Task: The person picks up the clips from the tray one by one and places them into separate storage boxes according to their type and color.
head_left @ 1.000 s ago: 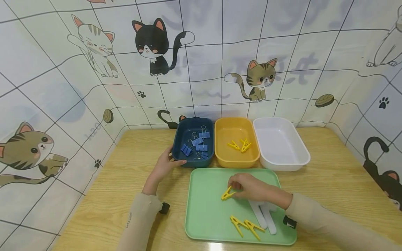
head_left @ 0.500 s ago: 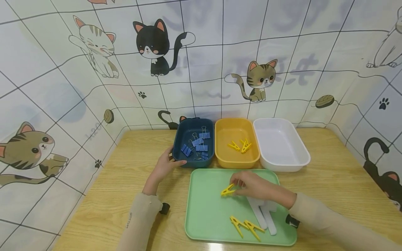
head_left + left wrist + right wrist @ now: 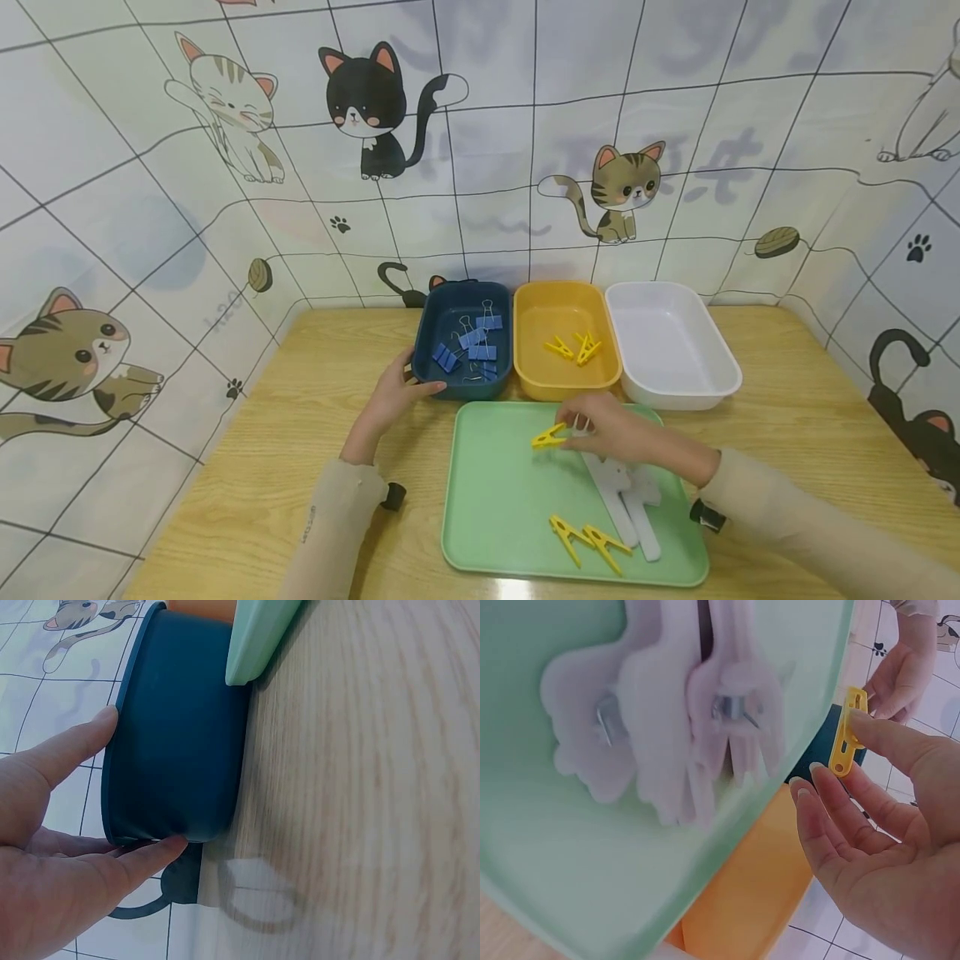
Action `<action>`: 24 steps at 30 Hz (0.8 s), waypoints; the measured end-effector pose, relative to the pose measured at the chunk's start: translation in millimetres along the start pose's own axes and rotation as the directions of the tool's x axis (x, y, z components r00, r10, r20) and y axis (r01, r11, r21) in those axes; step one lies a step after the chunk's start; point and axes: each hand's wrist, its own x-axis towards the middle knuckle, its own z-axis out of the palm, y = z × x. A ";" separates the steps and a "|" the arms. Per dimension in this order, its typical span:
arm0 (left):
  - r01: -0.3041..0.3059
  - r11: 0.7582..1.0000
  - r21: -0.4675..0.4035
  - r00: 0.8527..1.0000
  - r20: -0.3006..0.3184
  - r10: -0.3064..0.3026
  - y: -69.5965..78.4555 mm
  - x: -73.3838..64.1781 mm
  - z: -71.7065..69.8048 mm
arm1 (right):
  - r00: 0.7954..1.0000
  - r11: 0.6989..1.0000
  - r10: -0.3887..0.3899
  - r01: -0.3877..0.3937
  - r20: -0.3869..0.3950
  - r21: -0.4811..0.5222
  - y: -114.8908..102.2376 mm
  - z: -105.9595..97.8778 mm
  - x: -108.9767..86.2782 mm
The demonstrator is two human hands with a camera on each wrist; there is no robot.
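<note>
My right hand (image 3: 611, 429) pinches a yellow clothespin (image 3: 547, 437) by its handle end, above the far part of the green tray (image 3: 487, 500). In the right wrist view, the clothespin (image 3: 841, 759) sits between thumb and fingers. On the tray lie two more yellow clothespins (image 3: 567, 537) and long white spring clips (image 3: 617, 508), partly under the right hand. My left hand (image 3: 395, 396) rests at the near left corner of the dark blue bin (image 3: 480, 391). In the left wrist view, its straight thumb touches the bin's rim and its fingers lie along the end wall.
Several blue binder clips (image 3: 482, 353) lie in the dark blue bin. Beside it, a yellow bin (image 3: 543, 315) holds a few yellow clothespins (image 3: 587, 350). A white bin (image 3: 675, 333) stands to its right. A cat-print wall covering (image 3: 495, 167) rises behind the wooden table (image 3: 795, 400).
My right hand has moved slightly away from me and up, carrying the pinched clothespin toward the yellow bin; more of the white clips shows. The left hand has stayed at the blue bin.
</note>
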 end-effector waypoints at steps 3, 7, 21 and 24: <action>-0.007 1.000 -0.004 1.000 0.005 0.007 -0.8 0.9 -0.3 | 1.000 1.000 0.001 -0.002 -0.005 -0.017 -0.4 -4.1 1.2; -0.007 1.000 -0.010 1.000 0.000 0.007 -1.8 2.7 -0.4 | 1.000 0.999 0.004 -0.005 -0.008 -0.053 -2.4 -9.3 3.1; -0.005 1.000 -0.003 1.000 -0.002 0.005 -2.4 2.0 -0.3 | 0.998 0.996 0.062 -0.063 -0.015 -0.066 -10.4 -24.1 9.8; -0.015 1.000 -0.002 1.000 0.003 0.015 -2.8 2.0 -0.5 | 0.998 0.995 0.066 -0.067 -0.020 -0.078 -11.7 -27.3 10.6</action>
